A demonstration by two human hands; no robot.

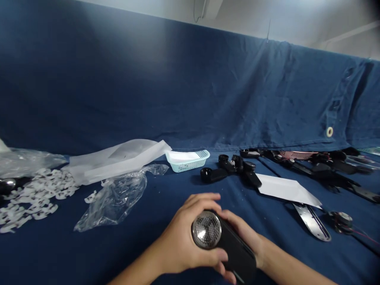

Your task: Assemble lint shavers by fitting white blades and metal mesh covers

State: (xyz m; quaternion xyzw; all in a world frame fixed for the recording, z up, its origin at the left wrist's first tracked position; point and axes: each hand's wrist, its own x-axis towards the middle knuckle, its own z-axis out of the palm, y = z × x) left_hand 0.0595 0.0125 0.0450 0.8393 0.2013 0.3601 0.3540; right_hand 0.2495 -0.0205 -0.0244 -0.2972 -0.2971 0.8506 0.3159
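Low in the middle of the head view is a black lint remover [239, 253] with a round, shiny metal mesh head [207, 230] facing up toward me. My left hand [184, 235] curls around the mesh head, thumb on the near side and fingers over the far side. From the right, my right hand [245, 233] wraps the black body along its far edge; some of its fingers come out underneath, near my left thumb. The underside of the lint remover is hidden.
Left on the blue cloth lie a heap of small white plastic parts [38, 194] and a clear plastic bag [118, 198]. A light-blue basket [188, 165] stands at the back. Toward the right are black housings [213, 174], white paper [286, 188] and a small motor [342, 219] with wires.
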